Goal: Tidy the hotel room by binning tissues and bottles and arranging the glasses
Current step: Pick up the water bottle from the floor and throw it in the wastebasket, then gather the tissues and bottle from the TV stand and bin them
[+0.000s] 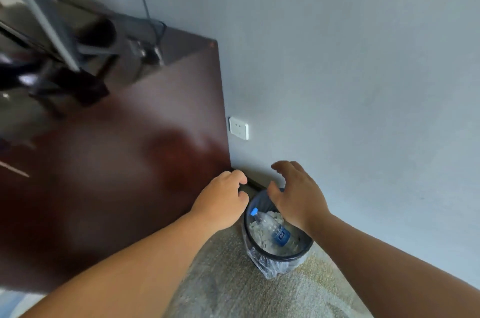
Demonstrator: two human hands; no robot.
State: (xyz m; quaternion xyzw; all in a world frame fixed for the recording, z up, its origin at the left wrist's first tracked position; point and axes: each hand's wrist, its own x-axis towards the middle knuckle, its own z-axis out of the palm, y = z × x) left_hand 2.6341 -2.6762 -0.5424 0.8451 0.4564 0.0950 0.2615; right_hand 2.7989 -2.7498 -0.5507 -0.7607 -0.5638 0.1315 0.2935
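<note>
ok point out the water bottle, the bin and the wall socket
water bottle (281, 235), head view, on its blue label
bin (283, 257), head view, on its near rim
wall socket (238, 128), head view, on the middle of its white plate

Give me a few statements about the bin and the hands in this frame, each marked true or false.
1. A bottle lies in the bin. True.
2. The bottle's cap is red. False: it is blue.
3. The right hand grips the bottle. False: it is above the bin with fingers spread, holding nothing.
4. The bin has a clear plastic liner. True.
5. The bin stands on the desk. False: it stands on the carpet beside the desk.
</note>
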